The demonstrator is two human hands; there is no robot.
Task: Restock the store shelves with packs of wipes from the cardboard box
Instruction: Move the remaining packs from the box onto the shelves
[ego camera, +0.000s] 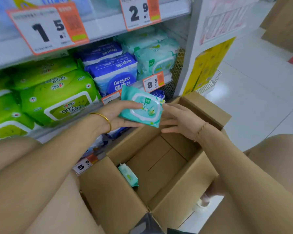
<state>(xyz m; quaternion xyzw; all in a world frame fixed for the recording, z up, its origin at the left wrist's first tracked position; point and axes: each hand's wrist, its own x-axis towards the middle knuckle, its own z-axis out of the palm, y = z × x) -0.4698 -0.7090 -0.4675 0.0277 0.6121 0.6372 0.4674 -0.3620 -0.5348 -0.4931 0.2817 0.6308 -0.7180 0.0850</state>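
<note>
1. Head view: left hand (120,115) is gripping a teal pack of wipes (142,107), thumb on top and fingers underneath, holding it above the open cardboard box (107,191).
2. Right hand (178,122) is hovering with straight fingers at the pack's right edge, clamped on nothing; can't tell if it's touching.
3. A second teal pack (128,174) is lying inside the box by its left wall.
4. Shelves (105,26) are carrying green packs (57,98), blue packs (113,71) and matching teal shelf packs (157,59).
</note>
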